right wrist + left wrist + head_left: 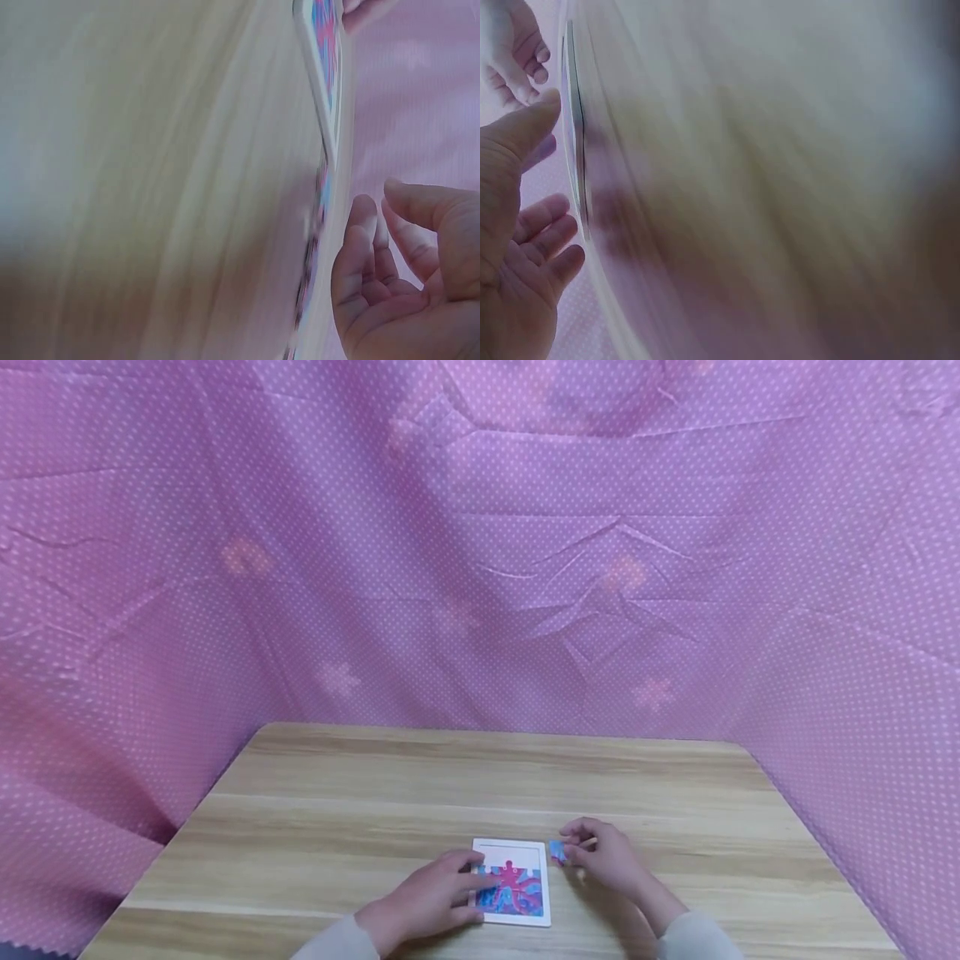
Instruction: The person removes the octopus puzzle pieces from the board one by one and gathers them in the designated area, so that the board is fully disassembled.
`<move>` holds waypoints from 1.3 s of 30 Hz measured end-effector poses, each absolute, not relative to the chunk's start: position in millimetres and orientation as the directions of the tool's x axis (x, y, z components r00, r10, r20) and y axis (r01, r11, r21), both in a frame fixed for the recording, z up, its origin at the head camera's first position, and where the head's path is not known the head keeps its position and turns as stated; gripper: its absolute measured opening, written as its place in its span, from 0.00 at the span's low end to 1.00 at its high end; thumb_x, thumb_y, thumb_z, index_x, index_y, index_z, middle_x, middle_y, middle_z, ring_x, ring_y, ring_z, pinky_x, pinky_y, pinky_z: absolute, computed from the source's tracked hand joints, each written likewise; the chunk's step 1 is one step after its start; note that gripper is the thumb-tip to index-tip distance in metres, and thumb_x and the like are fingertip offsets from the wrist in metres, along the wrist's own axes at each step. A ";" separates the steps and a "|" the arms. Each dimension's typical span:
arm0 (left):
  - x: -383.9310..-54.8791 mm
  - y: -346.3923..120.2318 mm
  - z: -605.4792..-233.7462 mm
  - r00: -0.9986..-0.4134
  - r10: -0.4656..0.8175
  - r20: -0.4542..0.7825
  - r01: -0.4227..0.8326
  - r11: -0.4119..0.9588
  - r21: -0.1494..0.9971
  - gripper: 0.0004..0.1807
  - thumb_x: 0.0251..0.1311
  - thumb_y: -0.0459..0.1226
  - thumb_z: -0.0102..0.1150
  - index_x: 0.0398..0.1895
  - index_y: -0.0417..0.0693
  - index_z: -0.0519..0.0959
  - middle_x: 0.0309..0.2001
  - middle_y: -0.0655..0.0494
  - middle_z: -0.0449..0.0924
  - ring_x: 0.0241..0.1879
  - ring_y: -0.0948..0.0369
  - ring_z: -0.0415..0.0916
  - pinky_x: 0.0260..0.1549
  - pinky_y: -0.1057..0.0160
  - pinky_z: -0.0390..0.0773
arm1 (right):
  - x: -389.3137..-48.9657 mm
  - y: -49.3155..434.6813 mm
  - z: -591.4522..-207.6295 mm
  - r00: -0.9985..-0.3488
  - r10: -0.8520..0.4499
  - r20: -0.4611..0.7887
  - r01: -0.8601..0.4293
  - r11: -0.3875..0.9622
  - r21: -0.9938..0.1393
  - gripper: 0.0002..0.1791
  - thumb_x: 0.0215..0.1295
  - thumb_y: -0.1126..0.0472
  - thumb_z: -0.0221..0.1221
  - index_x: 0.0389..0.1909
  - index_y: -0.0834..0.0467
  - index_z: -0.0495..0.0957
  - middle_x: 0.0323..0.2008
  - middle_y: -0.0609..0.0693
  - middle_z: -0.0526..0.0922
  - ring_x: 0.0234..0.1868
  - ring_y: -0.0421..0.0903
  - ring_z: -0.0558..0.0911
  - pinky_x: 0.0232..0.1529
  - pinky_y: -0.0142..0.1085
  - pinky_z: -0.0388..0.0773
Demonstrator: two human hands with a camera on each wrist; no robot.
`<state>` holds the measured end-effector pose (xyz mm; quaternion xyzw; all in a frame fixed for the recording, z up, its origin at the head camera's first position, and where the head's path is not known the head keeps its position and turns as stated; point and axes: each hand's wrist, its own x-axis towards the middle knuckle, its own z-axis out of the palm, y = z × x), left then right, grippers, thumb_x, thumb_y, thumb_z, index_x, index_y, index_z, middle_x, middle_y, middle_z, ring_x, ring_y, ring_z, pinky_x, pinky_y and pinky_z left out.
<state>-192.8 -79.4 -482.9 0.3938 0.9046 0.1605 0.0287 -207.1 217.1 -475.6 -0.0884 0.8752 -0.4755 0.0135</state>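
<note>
A white square puzzle tray (547, 906) lies near the front of the table. Its lower part is filled with blue and pink pieces forming a pink octopus-like picture (510, 887); the upper part shows bare white. My left hand (442, 889) reaches over the tray's left side, fingers spread loosely across its edge and the picture. Just right of the tray lies a blue and pink puzzle piece (557, 852). My right hand (609, 860) is bent over it, fingertips right at the piece. In the right wrist view, thumb and fingers are loosely curved with nothing showing between them.
The wood-grain table (337, 827) extends beyond and to both sides of the tray. Pink dotted cloth (480, 568) hangs around its back and sides. Colourful puzzle pieces (307, 270) appear edge-on along the table beside the right hand in the right wrist view.
</note>
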 end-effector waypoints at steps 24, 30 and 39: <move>-189.5 -99.9 -484.5 -0.583 0.791 0.188 0.804 0.526 0.278 0.20 0.58 0.49 0.63 0.54 0.60 0.81 0.61 0.47 0.69 0.59 0.52 0.68 0.55 0.55 0.71 | -200.7 135.4 -477.7 -0.932 -0.362 0.019 -0.208 0.492 -0.845 0.10 0.58 0.66 0.64 0.41 0.61 0.79 0.30 0.46 0.77 0.31 0.42 0.79 0.32 0.32 0.78; -190.2 -99.3 -485.3 -0.578 0.795 0.184 0.808 0.526 0.266 0.19 0.58 0.49 0.63 0.53 0.60 0.81 0.61 0.47 0.70 0.59 0.53 0.68 0.55 0.54 0.71 | -200.9 135.0 -480.3 -0.925 -0.380 0.020 -0.238 0.535 -0.811 0.10 0.57 0.63 0.65 0.41 0.60 0.80 0.31 0.44 0.79 0.34 0.43 0.78 0.39 0.37 0.78; -191.5 -100.2 -485.9 -0.581 0.794 0.179 0.805 0.528 0.269 0.19 0.58 0.49 0.63 0.54 0.60 0.81 0.61 0.47 0.70 0.59 0.53 0.67 0.56 0.54 0.70 | -203.3 131.9 -478.1 -0.925 -0.381 -0.010 -0.231 0.582 -0.779 0.07 0.58 0.64 0.65 0.37 0.59 0.82 0.29 0.42 0.78 0.32 0.40 0.75 0.36 0.34 0.75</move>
